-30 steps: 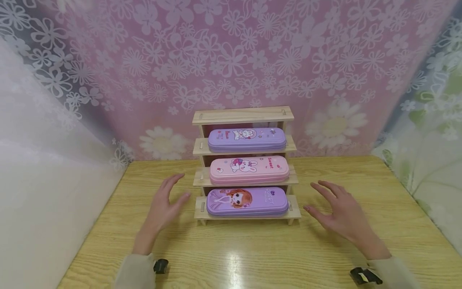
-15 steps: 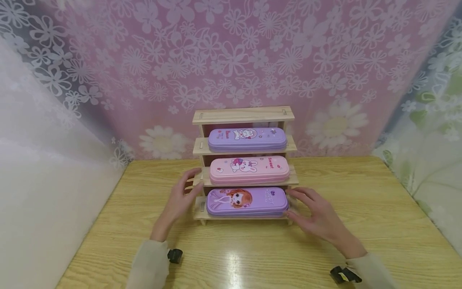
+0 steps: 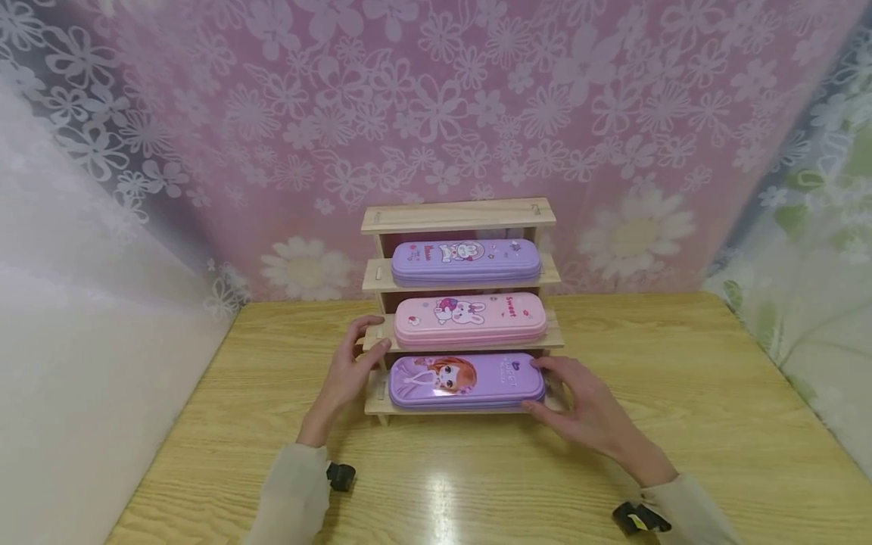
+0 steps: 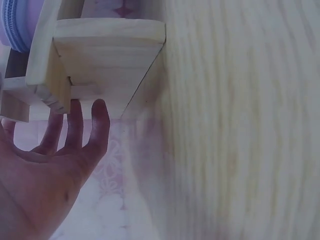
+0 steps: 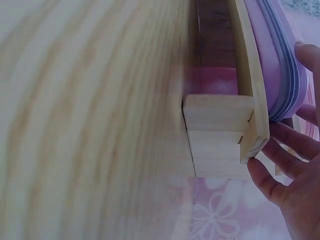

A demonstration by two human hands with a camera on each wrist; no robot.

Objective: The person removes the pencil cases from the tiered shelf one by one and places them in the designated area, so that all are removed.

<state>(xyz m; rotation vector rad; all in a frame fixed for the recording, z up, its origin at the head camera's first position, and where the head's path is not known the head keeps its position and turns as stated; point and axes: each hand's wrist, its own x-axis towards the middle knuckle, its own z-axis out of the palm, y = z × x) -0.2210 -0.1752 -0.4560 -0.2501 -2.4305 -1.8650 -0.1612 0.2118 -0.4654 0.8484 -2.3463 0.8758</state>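
A stepped wooden rack (image 3: 463, 218) carries three pencil cases, one to a step. On the lowest step lies a purple pencil case with a red-haired doll picture (image 3: 493, 382). My right hand (image 3: 593, 409) grips its right end, thumb at the front edge and index finger at the back corner. In the right wrist view the fingers curve round the zipped end of the case. My left hand (image 3: 346, 376) holds the left end of the rack's middle step, thumb at the front and fingers behind. The left wrist view shows those fingers (image 4: 100, 117) against the rack's side.
A pink pencil case with a rabbit (image 3: 470, 333) lies on the middle step, and a lilac one (image 3: 422, 263) on the step above. The rack stands on a wood-grain table (image 3: 259, 424) before a pink floral curtain (image 3: 436, 113). White floral cloth (image 3: 82, 303) borders the left.
Both hands have moved inward from beside the rack. The left has taken hold of the rack's left end, the right of the lower purple pencil case. The cases look unmoved.
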